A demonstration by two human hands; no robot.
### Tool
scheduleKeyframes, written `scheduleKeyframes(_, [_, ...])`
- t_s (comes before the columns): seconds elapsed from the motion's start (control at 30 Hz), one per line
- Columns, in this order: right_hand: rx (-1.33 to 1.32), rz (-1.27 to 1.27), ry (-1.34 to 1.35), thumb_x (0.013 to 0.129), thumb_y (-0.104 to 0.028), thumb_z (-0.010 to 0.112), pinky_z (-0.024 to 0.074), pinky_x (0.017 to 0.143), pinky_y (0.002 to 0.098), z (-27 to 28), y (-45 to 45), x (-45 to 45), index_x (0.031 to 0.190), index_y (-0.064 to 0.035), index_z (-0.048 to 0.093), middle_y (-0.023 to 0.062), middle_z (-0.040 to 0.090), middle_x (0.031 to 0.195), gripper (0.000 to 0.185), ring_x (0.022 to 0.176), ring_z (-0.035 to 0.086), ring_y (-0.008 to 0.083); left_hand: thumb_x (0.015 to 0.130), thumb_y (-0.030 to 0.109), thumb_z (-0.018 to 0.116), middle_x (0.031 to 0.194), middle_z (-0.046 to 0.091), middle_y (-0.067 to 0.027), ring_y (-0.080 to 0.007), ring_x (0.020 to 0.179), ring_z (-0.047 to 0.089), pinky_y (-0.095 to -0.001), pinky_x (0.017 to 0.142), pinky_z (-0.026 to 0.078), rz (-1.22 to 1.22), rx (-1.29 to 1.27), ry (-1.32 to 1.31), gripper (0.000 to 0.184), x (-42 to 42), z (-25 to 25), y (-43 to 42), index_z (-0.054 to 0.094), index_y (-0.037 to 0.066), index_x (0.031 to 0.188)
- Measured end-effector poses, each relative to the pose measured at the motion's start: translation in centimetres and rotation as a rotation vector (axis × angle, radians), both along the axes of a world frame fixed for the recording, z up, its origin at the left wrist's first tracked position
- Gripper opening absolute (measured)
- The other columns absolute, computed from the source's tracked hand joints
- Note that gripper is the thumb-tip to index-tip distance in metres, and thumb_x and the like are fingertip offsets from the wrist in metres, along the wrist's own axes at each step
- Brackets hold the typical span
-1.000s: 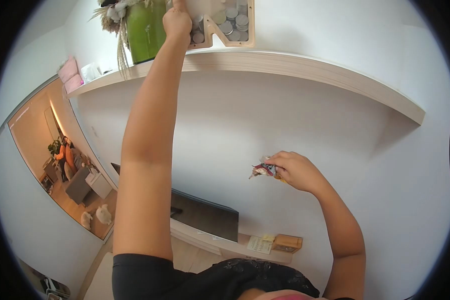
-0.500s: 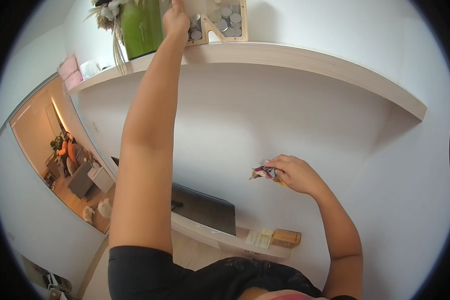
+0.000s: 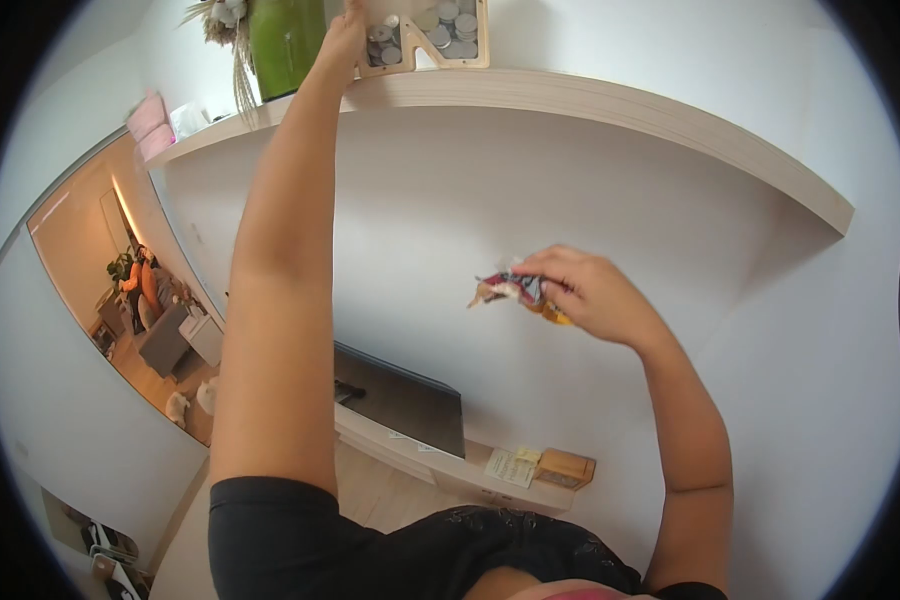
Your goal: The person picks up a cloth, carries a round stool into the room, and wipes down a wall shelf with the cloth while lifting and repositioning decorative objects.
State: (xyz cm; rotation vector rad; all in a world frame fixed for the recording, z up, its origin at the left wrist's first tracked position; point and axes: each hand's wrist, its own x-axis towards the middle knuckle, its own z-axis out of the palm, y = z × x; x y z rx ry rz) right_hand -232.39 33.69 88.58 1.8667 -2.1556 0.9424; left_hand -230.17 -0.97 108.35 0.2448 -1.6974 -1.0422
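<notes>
High on the shelf stands a wooden coin bank (image 3: 482,62) with a clear front and coins inside, its top cut off by the view. My left hand (image 3: 346,42) reaches up to its left side and grips that edge, though some of the fingers are hidden. A green glass vase (image 3: 288,45) is just left of this hand. Lower and to the right, in front of the wall, my right hand (image 3: 598,298) is closed around crumpled wrappers (image 3: 515,288) in dark red, silver and yellow.
The pale wooden shelf (image 3: 610,92) curves across the wall. Dried flowers (image 3: 228,25) hang beside the vase, with pink packs (image 3: 150,125) farther left. Below are a television (image 3: 410,405) and a low cabinet with a wooden box (image 3: 565,468). Through the opening at left, a person (image 3: 142,280) is seen.
My right hand has risen and shifted a little left with the wrappers. My left hand stays at the coin bank's left side, slightly farther left. The view has tilted slightly.
</notes>
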Motion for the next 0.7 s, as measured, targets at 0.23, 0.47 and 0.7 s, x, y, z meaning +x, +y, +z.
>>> scheduleKeyframes(0.23, [-0.368, -0.053, 0.03, 0.082, -0.013, 0.047, 0.0442, 0.07, 0.0262, 12.1, 1.6, 1.0, 0.102, -0.0117, 0.064, 0.0045, 0.06, 0.099, 0.026, 0.08, 0.055, 0.0129, 0.085, 0.062, 0.033, 0.109, 0.05, -0.0104, -0.0213, 0.098, 0.05, -0.0346, 0.08, 0.043, 0.081, -0.031, 0.275, 0.072, 4.7, -1.2, -2.1, 0.046, -0.001, 0.117])
scheduleKeyframes(0.47, [-0.355, -0.611, 0.732, 0.081, -0.022, 0.058, 0.0477, 0.067, 0.031, 20.1, -3.8, 1.9, 0.095, 0.002, 0.063, 0.015, 0.064, 0.089, 0.028, 0.073, 0.058, 0.0189, 0.077, 0.048, 0.062, 0.084, 0.054, -0.0039, -0.0088, 0.068, 0.044, -0.0228, 0.061, 0.039, 0.295, -0.064, 0.145, 0.059, 10.9, -2.7, -7.6, 0.053, -0.002, 0.106])
scheduleKeyframes(0.7, [-0.166, -0.67, 0.687, 0.079, -0.03, 0.058, 0.0389, 0.092, 0.0309, 22.2, -9.4, -1.2, 0.121, -0.0017, 0.047, 0.0163, 0.054, 0.115, 0.052, 0.111, 0.05, 0.0237, 0.075, 0.04, 0.067, 0.094, 0.059, -0.0055, -0.0108, 0.083, 0.052, -0.0231, 0.072, 0.042, 0.245, -0.155, 0.106, 0.053, 11.5, -3.7, -11.5, 0.053, -0.001, 0.106])
